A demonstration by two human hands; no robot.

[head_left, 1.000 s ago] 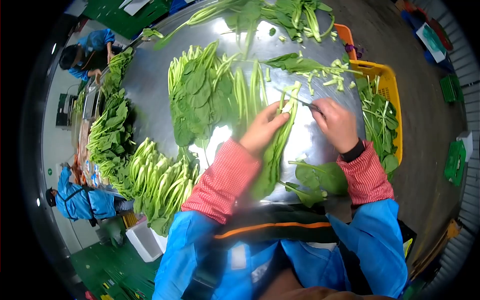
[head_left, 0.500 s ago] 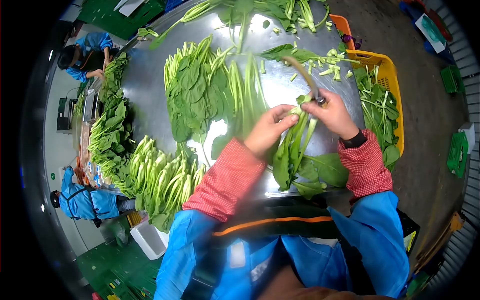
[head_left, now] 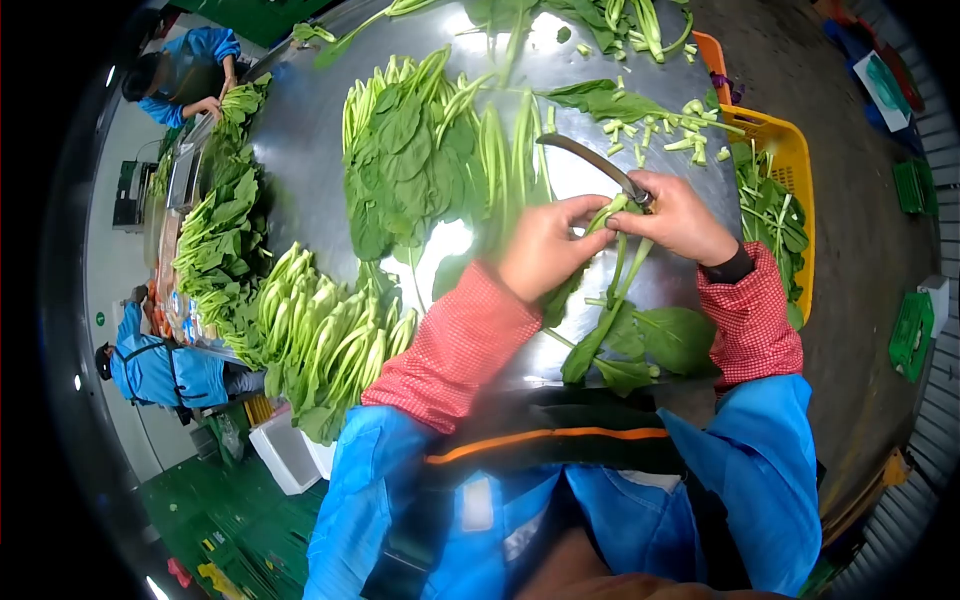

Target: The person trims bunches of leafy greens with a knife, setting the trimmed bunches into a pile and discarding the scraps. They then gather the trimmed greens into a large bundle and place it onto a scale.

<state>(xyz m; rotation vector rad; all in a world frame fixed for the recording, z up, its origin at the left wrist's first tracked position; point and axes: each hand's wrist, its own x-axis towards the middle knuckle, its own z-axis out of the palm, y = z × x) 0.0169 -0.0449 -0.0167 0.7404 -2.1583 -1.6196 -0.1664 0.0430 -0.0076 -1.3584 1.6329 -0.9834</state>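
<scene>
My left hand (head_left: 545,250) is closed around a leafy green vegetable (head_left: 603,213), its pale stem end up between thumb and fingers. In my right hand (head_left: 688,222) is a curved knife (head_left: 585,153), its blade pointing up and left. The right thumb and fingers sit right against the stem end and touch a leaf stalk there. Below both hands, separate leaves (head_left: 672,337) lie at the table's near edge. Just beyond the left hand, long pale stalks (head_left: 524,140) lie beside a pile of leafy greens (head_left: 412,180).
Trimmed stem pieces (head_left: 690,125) lie scattered on the metal table (head_left: 300,150). A yellow crate (head_left: 795,150) with leaves stands right of it. Bunched greens (head_left: 320,320) line the left side. Two people in blue, one person (head_left: 185,75) farther up, are at the left.
A leaf stalk has come away from the bunch and hangs lower under my right hand. The knife blade has swung further left, and the whole view has shifted slightly.
</scene>
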